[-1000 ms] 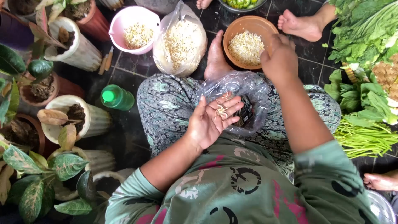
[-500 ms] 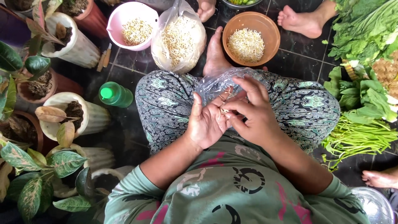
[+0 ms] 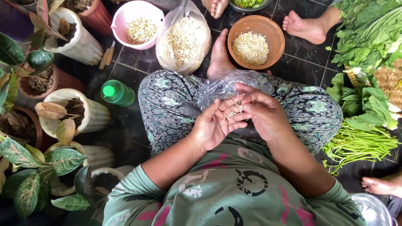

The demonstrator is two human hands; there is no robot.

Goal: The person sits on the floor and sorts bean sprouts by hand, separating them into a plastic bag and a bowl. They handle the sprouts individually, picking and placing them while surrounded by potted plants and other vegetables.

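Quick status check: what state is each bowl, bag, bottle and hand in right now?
Left hand: palm up, a few bean sprouts on it.
Right hand: fingers picking at those sprouts.
Brown bowl: partly filled with sprouts.
Pink bowl: holds a small amount of sprouts.
Upright plastic bag: open, full of sprouts.
Clear bag on lap: crumpled, open.
Green bottle: capped.

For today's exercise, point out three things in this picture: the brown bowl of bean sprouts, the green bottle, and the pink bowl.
brown bowl [image 3: 274,31], head view, on its bare right rim.
green bottle [image 3: 122,94], head view, on its body beside the cap.
pink bowl [image 3: 121,23], head view, on its bare left inner wall.
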